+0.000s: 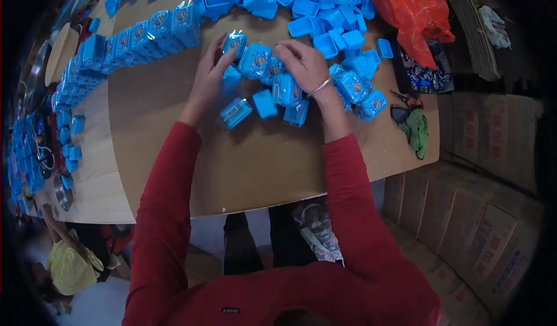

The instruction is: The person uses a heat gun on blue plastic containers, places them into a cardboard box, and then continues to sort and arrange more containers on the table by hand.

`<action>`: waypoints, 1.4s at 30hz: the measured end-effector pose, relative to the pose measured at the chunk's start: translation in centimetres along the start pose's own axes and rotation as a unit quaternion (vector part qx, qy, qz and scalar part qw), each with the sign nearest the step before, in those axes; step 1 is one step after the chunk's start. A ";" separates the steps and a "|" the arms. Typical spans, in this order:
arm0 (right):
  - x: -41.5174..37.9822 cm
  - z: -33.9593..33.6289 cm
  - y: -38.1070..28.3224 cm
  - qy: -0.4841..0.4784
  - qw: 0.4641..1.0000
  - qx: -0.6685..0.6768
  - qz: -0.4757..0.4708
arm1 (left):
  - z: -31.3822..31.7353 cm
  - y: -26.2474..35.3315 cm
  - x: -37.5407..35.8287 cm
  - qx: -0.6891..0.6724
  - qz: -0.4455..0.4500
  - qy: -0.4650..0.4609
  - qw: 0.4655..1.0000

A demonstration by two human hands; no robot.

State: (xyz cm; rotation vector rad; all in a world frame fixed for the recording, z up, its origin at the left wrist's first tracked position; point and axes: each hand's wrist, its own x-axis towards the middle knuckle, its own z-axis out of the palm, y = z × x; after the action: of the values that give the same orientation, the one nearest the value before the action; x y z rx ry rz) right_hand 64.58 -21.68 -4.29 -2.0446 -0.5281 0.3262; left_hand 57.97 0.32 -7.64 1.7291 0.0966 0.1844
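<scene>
My left hand (pixel 212 67) has its thumb and fingers around a small blue plastic box (pixel 235 41) with a printed, shiny top. Close by, my right hand (pixel 304 65) is closed with bent fingers, and what they may hold is hidden. Between the hands lies a blue box with a cartoon print (pixel 255 62). Nearer to me are another printed box (pixel 286 89), a plain blue box (pixel 265 103) and a box on its side with a pale label (pixel 236 113). Several more printed boxes (pixel 353 87) sit right of my right wrist.
A long row of wrapped blue boxes (pixel 139 38) curves along the left. Loose blue trays (pixel 304 6) are heaped at the back, beside a red plastic bag (pixel 406 12). A green cloth (pixel 416 130) lies at right. Cartons (pixel 464 210) stand beyond the table; another person's arm (pixel 55 224) shows lower left.
</scene>
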 end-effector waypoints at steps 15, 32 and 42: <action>-7.5 5.6 1.0 -0.031 0.988 -0.041 -0.146 | 0.2 -3.0 -7.8 0.064 0.086 -0.007 0.994; -2.6 3.5 5.1 0.030 0.982 -0.122 -0.139 | 5.7 -11.6 -40.2 0.463 -0.035 -0.148 0.873; -0.1 6.6 -0.2 -0.343 0.871 0.351 -0.017 | 6.8 -5.2 -46.0 0.439 0.031 -0.466 0.768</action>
State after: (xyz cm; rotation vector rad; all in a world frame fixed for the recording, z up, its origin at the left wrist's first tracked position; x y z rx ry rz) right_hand 61.57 -16.74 -7.39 -1.1658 -0.7315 1.0766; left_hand 14.20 -13.16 -16.99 2.5599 -0.7225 -0.8205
